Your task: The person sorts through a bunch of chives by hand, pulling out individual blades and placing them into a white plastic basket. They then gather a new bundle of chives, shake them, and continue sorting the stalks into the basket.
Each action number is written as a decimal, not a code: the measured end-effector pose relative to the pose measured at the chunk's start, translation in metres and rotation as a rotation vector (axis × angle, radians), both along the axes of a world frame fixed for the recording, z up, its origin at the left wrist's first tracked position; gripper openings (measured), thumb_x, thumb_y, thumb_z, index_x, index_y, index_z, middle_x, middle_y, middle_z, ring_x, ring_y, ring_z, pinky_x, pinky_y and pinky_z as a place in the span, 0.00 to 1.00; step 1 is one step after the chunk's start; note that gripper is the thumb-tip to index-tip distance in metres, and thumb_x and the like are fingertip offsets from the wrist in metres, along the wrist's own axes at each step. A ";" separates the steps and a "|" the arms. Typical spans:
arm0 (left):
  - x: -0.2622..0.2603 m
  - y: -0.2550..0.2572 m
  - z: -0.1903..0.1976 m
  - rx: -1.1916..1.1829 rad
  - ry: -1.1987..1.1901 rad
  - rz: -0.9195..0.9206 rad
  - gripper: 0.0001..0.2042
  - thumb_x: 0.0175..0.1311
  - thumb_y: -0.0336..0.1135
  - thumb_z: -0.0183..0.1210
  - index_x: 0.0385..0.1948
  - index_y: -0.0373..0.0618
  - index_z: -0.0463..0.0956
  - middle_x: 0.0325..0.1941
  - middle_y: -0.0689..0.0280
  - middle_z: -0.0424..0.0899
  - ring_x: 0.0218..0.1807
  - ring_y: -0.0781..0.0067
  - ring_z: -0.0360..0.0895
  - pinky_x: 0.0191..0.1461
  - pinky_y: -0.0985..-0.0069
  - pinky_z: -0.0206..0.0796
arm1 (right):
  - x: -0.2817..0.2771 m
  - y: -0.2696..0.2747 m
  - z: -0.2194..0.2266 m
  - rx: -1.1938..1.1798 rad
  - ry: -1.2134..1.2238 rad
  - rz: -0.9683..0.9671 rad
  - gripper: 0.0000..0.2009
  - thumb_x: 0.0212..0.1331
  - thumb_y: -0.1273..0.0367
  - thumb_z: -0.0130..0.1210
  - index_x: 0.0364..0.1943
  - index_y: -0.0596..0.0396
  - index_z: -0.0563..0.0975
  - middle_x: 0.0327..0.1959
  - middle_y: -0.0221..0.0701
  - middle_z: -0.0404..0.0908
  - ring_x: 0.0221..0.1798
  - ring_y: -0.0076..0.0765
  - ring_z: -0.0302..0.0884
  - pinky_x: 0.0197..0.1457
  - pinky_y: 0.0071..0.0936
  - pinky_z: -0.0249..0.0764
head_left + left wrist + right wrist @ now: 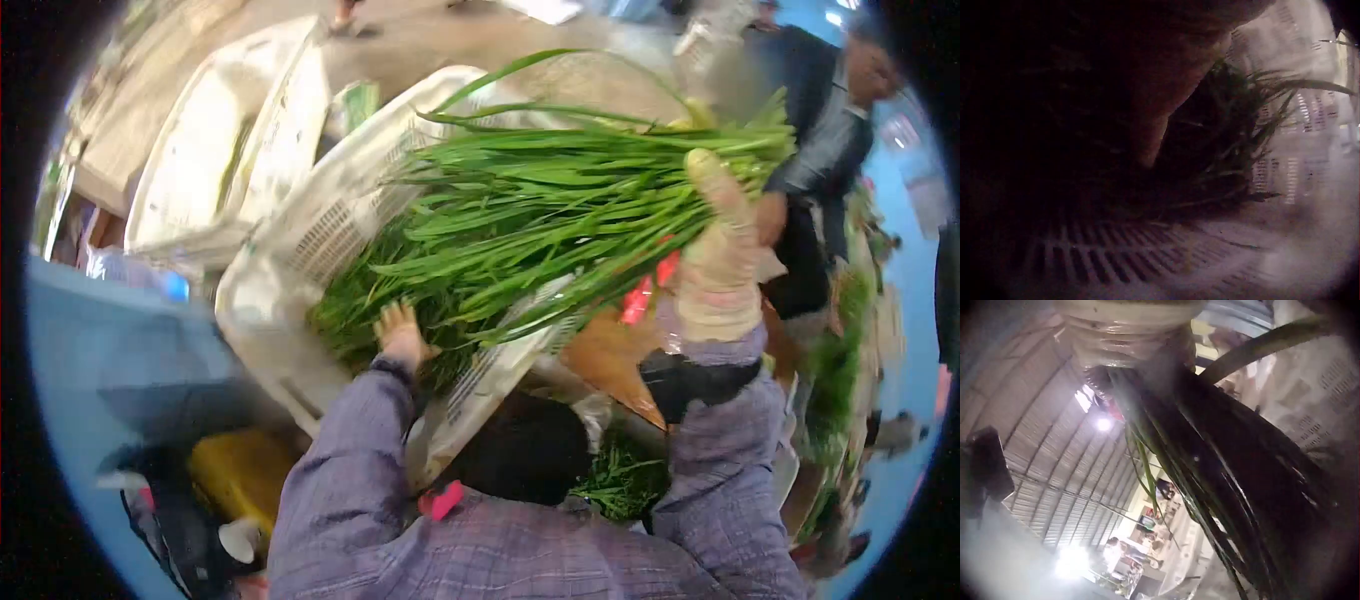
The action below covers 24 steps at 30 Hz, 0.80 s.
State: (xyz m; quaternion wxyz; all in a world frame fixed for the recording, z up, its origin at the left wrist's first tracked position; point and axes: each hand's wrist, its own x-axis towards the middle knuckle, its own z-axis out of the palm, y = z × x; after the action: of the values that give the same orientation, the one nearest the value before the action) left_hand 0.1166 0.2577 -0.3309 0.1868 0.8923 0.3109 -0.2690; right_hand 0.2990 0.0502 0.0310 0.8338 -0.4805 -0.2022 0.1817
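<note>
A large bunch of long green leaves (560, 190) is held up over a white slatted basket (340, 225) by my gloved right hand (722, 250), whose fingers curl round the stem end. In the right wrist view, leaves (1172, 469) hang away from the gloved hand (1135, 331). My bare left hand (402, 336) rests with spread fingers on finer dark greens (350, 320) inside the basket. The left wrist view is dark: part of the left hand (1166, 81) lies against greens (1229, 112), close to the slatted basket wall (1104, 256).
Another white basket (190, 150) stands at the upper left. A person in dark clothes (800, 120) is at the upper right, close to the right hand. Below lie a brown board (615, 365), loose greens (620, 480), a yellow object (240, 475) and a white cup (240, 540).
</note>
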 end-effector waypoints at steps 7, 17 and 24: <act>-0.021 -0.100 0.222 -1.131 -0.594 -0.222 0.19 0.62 0.42 0.58 0.50 0.40 0.77 0.47 0.62 0.82 0.48 0.68 0.78 0.54 0.70 0.69 | -0.085 -0.087 0.041 0.186 -0.298 -0.448 0.21 0.52 0.75 0.61 0.52 0.57 0.73 0.43 0.27 0.78 0.46 0.25 0.75 0.54 0.25 0.72; -0.029 -0.296 0.318 -2.634 -0.894 0.050 0.39 0.61 0.68 0.46 0.66 0.47 0.58 0.67 0.60 0.64 0.66 0.64 0.64 0.68 0.59 0.60 | -0.279 -0.174 -0.030 -0.105 -0.498 -0.800 0.26 0.61 0.65 0.56 0.62 0.55 0.65 0.58 0.36 0.70 0.58 0.40 0.69 0.66 0.38 0.61; -0.049 -0.311 0.324 -2.642 -0.487 -0.022 0.36 0.63 0.60 0.51 0.67 0.46 0.57 0.53 0.64 0.76 0.51 0.64 0.76 0.56 0.62 0.71 | -0.295 -0.287 -0.093 -0.767 -0.817 -0.796 0.27 0.58 0.70 0.56 0.63 0.57 0.65 0.62 0.34 0.68 0.66 0.39 0.63 0.70 0.40 0.56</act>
State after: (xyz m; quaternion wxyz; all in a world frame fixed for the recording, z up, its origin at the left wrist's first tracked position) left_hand 0.0675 -0.0535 -0.0067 0.9497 0.0726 -0.2278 -0.2025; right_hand 0.0039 -0.2364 -0.0617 0.4649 -0.8094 -0.2300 -0.2755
